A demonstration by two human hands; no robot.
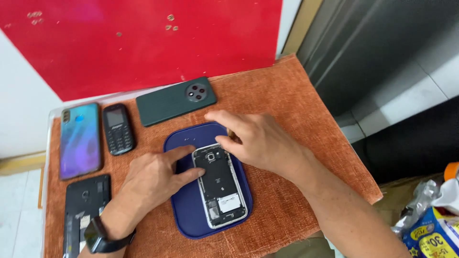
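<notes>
An opened smartphone [221, 185] with a silver frame and its back cover off lies on a dark blue mat [191, 217]. My left hand [152, 180] rests on the mat, its fingers pressing the phone's left edge. My right hand [251, 138] hovers at the phone's top right corner, fingers curled around a small tool or part that is mostly hidden.
On the orange cloth [287, 95] lie a dark green phone [175, 101], a small black keypad phone [117, 128], a blue-purple phone [80, 140] and a black opened phone back [85, 210]. A red board stands behind. Packets [435, 229] sit low right, off the table.
</notes>
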